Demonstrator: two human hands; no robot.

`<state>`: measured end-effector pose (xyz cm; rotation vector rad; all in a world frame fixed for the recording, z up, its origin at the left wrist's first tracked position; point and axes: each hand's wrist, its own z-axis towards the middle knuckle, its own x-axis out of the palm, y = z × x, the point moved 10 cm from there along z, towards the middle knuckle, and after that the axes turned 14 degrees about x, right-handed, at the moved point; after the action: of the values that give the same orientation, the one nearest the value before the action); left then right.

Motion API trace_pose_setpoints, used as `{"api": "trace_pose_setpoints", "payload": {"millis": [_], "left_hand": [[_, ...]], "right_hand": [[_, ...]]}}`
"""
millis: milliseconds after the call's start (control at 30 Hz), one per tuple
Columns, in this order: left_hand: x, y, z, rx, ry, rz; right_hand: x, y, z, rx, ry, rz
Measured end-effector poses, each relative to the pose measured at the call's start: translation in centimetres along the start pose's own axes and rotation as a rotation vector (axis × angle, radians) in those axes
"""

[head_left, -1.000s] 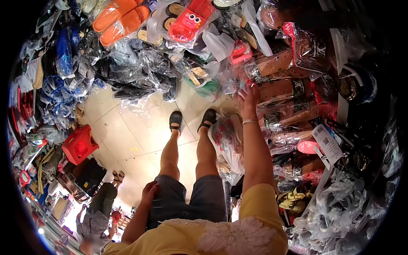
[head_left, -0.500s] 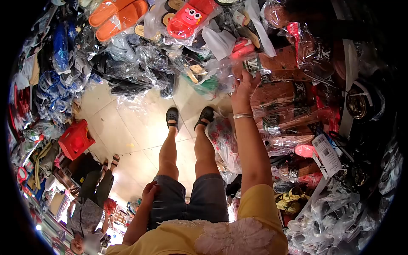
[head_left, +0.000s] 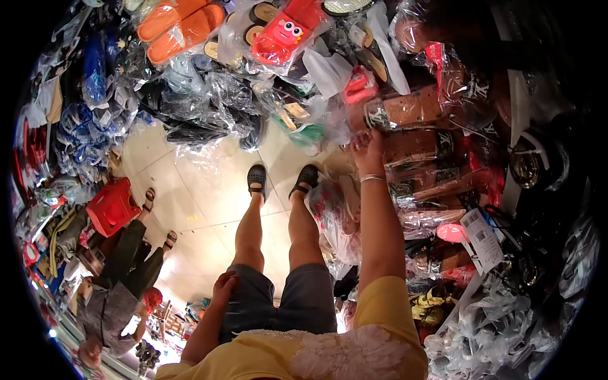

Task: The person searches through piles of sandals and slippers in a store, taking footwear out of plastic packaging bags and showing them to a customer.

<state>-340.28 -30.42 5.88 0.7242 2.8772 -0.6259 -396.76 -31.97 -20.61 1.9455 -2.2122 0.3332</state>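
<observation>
My right hand (head_left: 368, 152) reaches forward to the right-hand display, its fingers curled at the near edge of a plastic-wrapped brown slipper (head_left: 411, 110) with a dark label band. They appear closed on that packet, though the fingertips are partly hidden. Just below it are more wrapped brown slippers (head_left: 411, 147), stacked in rows. Beyond the hand is a small red wrapped item (head_left: 361, 86). My left hand (head_left: 225, 286) rests against the thigh of my denim shorts (head_left: 250, 304), fingers loosely curled and nothing visible in them.
Bagged footwear surrounds me, including orange slippers (head_left: 183, 31) and a red cartoon slide (head_left: 282, 39) ahead. To the left stand a red plastic stool (head_left: 113, 207) and another person (head_left: 117, 310). A white tag (head_left: 481, 240) hangs at the right. Pale tiles (head_left: 190, 190) lie underfoot.
My right hand has drawn back towards me, and the brown slipper packet has shifted the same way. My left hand stays at the thigh. The other person has stepped closer to the red stool.
</observation>
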Motion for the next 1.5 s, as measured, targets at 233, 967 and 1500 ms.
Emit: {"api": "trace_pose_setpoints", "payload": {"millis": [233, 967, 1500], "left_hand": [[-0.5, 0.9, -0.1, -0.024, -0.033, -0.03], [-2.6, 1.9, 0.1, -0.123, -0.117, 0.035], [-1.1, -3.9, -1.0, 0.134, 0.035, -0.049]], "right_hand": [[-1.2, -0.9, 3.6, -0.02, -0.005, 0.277], [-2.0, 0.5, 8.7, -0.089, 0.293, 0.506], [7.0, 1.2, -16.9, -0.141, 0.217, 0.361]]}}
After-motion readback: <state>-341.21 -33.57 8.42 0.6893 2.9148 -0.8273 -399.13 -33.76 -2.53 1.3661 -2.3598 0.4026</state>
